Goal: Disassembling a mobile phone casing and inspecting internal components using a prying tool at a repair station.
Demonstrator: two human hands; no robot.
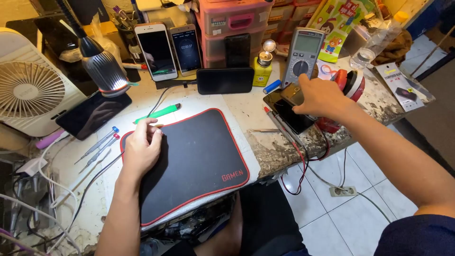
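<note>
My left hand (141, 148) rests with curled fingers on the upper left corner of a black mat with a red border (199, 161); whether it holds anything small is hidden. A green tool (159, 113) lies just beyond its fingertips. My right hand (321, 97) reaches out to the right and grips a small dark phone-like device (292, 94), held over a black phone (288, 112) lying on the bench. A grey multimeter (302, 55) stands just behind that hand, and its red and black probes (280, 124) lie beside the black phone.
Two phones (156, 50) lean upright at the back, with another dark phone (225, 80) standing in front. A lamp (102, 66), a white fan (31, 90), small screwdrivers (98, 143), a yellow bottle (262, 68), pink drawers (234, 21) and a red round object (350, 84) crowd the bench. Cables hang off the right edge.
</note>
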